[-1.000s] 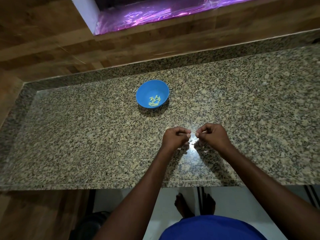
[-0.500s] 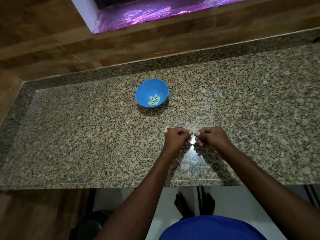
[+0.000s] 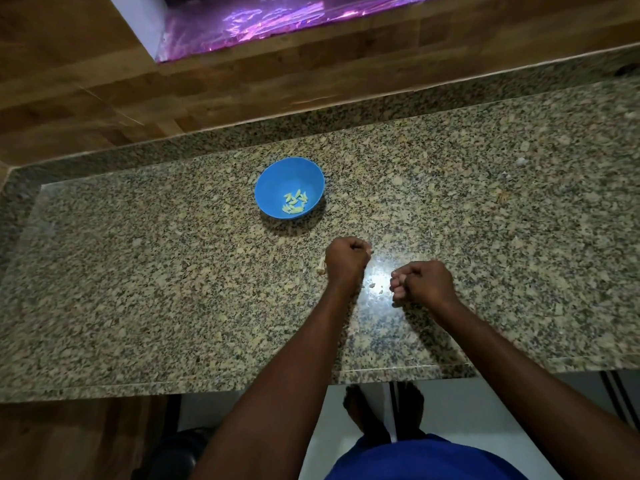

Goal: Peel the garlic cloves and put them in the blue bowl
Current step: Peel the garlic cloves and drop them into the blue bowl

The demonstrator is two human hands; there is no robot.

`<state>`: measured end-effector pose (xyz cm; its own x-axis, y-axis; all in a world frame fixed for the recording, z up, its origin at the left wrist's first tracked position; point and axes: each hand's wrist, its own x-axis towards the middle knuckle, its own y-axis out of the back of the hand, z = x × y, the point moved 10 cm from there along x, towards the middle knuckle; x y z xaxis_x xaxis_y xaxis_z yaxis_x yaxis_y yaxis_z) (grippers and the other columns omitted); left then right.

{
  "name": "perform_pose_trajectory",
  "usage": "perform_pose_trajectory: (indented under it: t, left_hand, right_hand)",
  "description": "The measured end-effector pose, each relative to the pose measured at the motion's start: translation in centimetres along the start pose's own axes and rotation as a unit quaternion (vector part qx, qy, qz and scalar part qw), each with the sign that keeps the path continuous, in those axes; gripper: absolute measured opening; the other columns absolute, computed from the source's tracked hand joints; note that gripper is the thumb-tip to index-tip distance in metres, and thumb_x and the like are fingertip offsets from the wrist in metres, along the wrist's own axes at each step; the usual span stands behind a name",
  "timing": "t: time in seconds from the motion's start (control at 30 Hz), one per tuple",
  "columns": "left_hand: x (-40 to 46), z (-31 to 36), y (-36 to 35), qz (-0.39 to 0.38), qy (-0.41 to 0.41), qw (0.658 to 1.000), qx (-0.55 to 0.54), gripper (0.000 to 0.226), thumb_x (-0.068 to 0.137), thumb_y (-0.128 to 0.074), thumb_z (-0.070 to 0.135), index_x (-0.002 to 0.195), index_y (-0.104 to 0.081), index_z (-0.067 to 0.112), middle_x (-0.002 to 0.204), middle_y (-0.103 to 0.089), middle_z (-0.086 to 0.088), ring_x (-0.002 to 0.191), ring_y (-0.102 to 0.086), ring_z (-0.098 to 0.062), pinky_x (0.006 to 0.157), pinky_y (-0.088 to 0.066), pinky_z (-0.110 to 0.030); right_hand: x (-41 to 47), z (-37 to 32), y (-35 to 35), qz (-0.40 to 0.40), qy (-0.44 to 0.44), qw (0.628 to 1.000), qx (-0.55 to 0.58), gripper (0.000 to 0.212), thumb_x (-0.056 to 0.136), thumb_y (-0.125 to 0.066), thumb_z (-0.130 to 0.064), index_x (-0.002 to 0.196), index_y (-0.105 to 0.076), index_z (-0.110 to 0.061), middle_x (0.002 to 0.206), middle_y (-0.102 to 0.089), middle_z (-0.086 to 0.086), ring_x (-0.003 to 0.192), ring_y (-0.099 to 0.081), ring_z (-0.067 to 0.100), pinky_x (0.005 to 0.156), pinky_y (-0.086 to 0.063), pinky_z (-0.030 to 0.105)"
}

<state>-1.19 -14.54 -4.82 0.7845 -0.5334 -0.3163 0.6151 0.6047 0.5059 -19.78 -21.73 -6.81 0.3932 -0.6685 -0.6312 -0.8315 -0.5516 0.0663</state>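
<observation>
Blue bowl (image 3: 290,188) upright on the granite, holding several pale peeled garlic cloves (image 3: 294,203).

A speckled granite counter (image 3: 138,289) meets a wooden wall (image 3: 86,81) below a purple-lit recess (image 3: 277,19).

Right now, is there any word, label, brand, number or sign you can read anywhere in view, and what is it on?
None: no readable text anywhere in view.
Blue bowl: plain, no print or mark showing.
Granite counter: speckled stone only.
Wooden wall panel: wood grain only.
Purple-lit surface: shiny glare, no lettering.
Blue shirt: no logo visible.
</observation>
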Motion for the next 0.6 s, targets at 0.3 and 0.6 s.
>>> perform_pose_trajectory:
  t: [0.3,0.6]
  left_hand:
    - [1.1,2.8,0.2,0.023,-0.209,0.936,0.281,0.024,0.086,-0.055,-0.009,0.1,-0.068,0.005,0.1,-0.06,-0.01,0.092,-0.055,-0.026,0.067,-0.045,-0.034]
    - [-8.3,0.0,-2.7,0.025,-0.263,0.919,0.292,0.026,0.088,-0.072,0.014,0.112,-0.066,0.005,0.109,-0.06,-0.008,0.099,-0.051,-0.023,0.076,-0.047,-0.033]
  right_hand:
    - [0.2,0.4,0.7,-0.001,-0.003,1.0,0.007,0.018,0.094,-0.059,0.008,0.08,-0.067,0.014,0.07,-0.064,0.026,0.052,-0.057,0.026,0.056,-0.054,0.037]
    - [-1.1,0.6,2.1,0.009,-0.022,0.999,0.028,0.014,0.094,-0.058,0.009,0.087,-0.066,0.018,0.072,-0.064,0.025,0.056,-0.058,0.026,0.048,-0.054,0.029]
